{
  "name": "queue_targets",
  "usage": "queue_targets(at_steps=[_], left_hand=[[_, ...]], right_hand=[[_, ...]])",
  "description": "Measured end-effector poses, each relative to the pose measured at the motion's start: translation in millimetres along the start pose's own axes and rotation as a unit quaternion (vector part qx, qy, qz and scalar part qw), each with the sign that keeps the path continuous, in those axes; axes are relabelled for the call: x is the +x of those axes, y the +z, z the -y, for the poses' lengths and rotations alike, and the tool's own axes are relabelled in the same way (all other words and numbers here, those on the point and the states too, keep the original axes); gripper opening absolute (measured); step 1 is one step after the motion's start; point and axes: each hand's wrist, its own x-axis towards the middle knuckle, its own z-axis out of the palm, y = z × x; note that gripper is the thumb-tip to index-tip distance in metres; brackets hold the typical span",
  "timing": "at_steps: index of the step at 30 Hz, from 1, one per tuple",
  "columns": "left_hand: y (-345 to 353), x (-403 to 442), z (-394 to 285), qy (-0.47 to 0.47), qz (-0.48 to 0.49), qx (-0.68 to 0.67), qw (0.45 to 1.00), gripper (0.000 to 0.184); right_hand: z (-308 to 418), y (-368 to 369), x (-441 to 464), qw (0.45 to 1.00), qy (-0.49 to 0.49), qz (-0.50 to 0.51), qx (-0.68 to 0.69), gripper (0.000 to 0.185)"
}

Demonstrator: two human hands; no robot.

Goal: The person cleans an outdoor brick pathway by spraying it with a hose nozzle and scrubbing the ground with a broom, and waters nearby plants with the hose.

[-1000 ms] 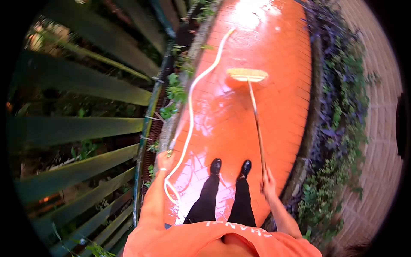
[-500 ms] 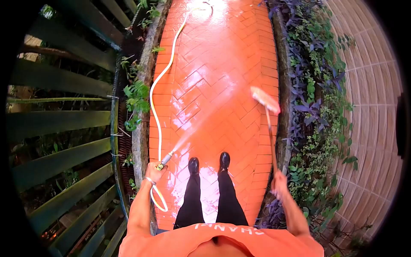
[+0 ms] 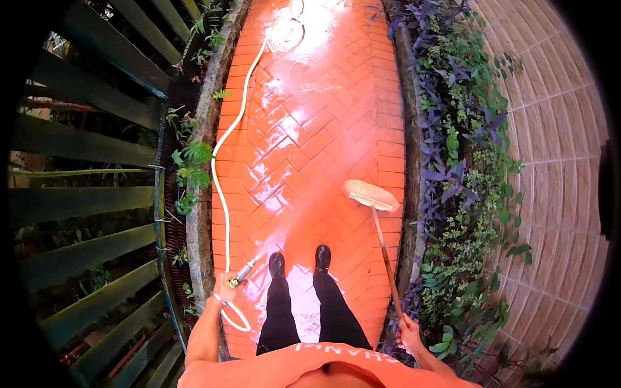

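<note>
My left hand [image 3: 225,287] is closed around a hose spray nozzle [image 3: 243,273] at the left side of the path. Water spray [image 3: 291,227] fans from its tip up and to the right across the wet bricks. A pale yellow hose [image 3: 222,187] loops below my wrist and runs up the left side of the path. In my right hand [image 3: 408,334] is the wooden handle of a push broom [image 3: 382,242], gripped near its lower visible end. The broom's head [image 3: 371,194], with pale bristles, rests on the bricks at the right, in the spray's direction.
My black shoes [image 3: 323,257] stand on the shiny wet brick path [image 3: 310,142]. Stone curbs [image 3: 412,129] edge it. A dark slatted fence [image 3: 84,197] stands at the left. Purple and green plants [image 3: 456,178] grow at the right, before a tiled wall [image 3: 550,174].
The broom head has come down and left, nearer my feet, and turned. My right hand has moved lower and slightly left. The nozzle still sprays; the whole view has shifted a little.
</note>
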Motion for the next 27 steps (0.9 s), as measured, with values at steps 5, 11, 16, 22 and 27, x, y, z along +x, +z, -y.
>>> queue_targets(at_steps=[5, 11, 16, 22, 27], left_hand=[[11, -5, -17, 0.012, -0.008, -0.045, 0.999, 0.014], [17, -22, -28, -0.004, -0.016, -0.031, 0.999, 0.012], [30, -34, -20, 0.007, -0.066, -0.083, 0.994, 0.014], [35, -22, -14, -0.012, -0.042, -0.111, 0.993, 0.017], [35, -17, -29, 0.012, 0.000, -0.081, 0.997, 0.014]], right_hand=[[117, -23, 102, 0.994, -0.065, 0.012, -0.086, 0.029], [401, 43, 271, 0.948, -0.302, 0.023, -0.100, 0.026], [358, 32, 217, 0.960, -0.280, 0.018, -0.010, 0.033], [77, -29, 73, 0.995, -0.081, 0.054, 0.036, 0.032], [76, 13, 41, 0.999, -0.016, 0.020, -0.019, 0.033]])
